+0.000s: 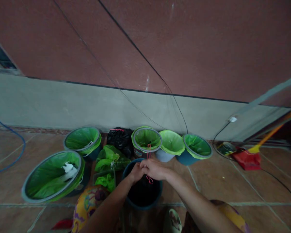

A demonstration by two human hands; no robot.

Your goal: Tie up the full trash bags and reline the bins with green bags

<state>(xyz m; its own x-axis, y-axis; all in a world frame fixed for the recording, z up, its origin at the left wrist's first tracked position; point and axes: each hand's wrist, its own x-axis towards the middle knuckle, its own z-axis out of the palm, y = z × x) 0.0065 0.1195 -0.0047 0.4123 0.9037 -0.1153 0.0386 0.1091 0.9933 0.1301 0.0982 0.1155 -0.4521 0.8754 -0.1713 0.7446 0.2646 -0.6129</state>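
Note:
My left hand (136,173) and my right hand (153,168) meet over a dark blue bucket (160,194) at the lower middle. The fingers of both are closed together on a thin pink drawstring (149,179), whose loops stick out above and below my right hand. Inside the bucket it is dark, and its contents are hard to make out. Close behind my hands stands a bin with a green liner (146,137). A black tied bag (120,140) with a pink string lies behind and to the left.
More green-lined bins stand left (50,176) and right (197,145). A green bag (109,158) and a small basket (115,178) sit left of the bucket. Farther right are a red dustpan (247,159), a yellow broom (255,149) and a cable. A blue hose (20,136) lies far left.

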